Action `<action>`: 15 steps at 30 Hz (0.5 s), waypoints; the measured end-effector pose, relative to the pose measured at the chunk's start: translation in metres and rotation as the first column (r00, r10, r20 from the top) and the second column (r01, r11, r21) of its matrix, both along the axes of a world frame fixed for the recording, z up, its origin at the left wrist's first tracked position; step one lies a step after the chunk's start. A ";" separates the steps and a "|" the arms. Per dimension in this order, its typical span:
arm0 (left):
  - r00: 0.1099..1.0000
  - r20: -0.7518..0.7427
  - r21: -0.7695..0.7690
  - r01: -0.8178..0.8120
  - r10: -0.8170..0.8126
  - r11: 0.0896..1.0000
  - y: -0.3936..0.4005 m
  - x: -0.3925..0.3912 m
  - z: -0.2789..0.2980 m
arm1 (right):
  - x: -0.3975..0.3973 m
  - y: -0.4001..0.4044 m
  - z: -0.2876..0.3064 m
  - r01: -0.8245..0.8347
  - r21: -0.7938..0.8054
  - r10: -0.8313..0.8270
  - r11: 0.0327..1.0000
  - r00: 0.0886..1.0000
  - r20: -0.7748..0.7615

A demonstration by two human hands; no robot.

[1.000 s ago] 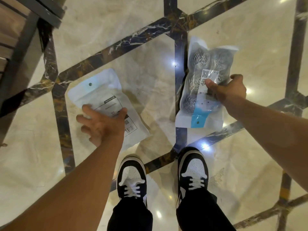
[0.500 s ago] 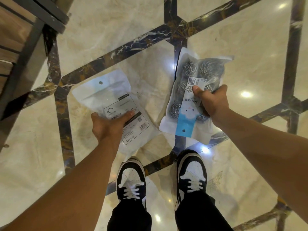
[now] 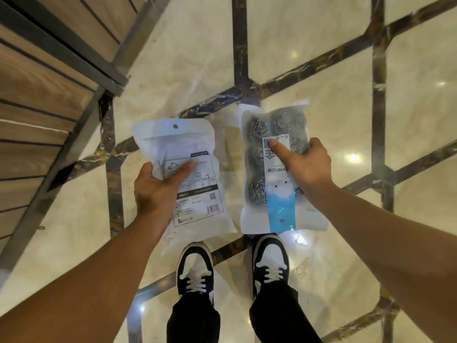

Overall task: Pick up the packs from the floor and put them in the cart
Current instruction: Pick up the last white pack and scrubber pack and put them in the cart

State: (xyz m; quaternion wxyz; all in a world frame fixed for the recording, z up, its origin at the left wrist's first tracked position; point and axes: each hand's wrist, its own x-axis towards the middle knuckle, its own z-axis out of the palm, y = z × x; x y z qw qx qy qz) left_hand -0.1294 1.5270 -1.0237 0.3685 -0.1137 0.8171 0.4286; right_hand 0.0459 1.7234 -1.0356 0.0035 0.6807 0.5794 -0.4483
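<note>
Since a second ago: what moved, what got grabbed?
Left hand went from reaching over the white pack to gripping it; right hand kept its hold on the scourer pack. Both packs came up off the marble floor and now hang side by side over the shoes. Feet and wooden shelving stayed put.

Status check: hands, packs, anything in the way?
Left hand grips white pack. Right hand grips scourer pack. Both off the floor. Cart not in view.
</note>
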 end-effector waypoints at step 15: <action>0.977 -0.195 0.389 0.156 -0.084 0.908 0.100 -0.058 0.472 | -0.073 0.081 0.491 0.062 0.221 0.032 0.973 0.916 -0.399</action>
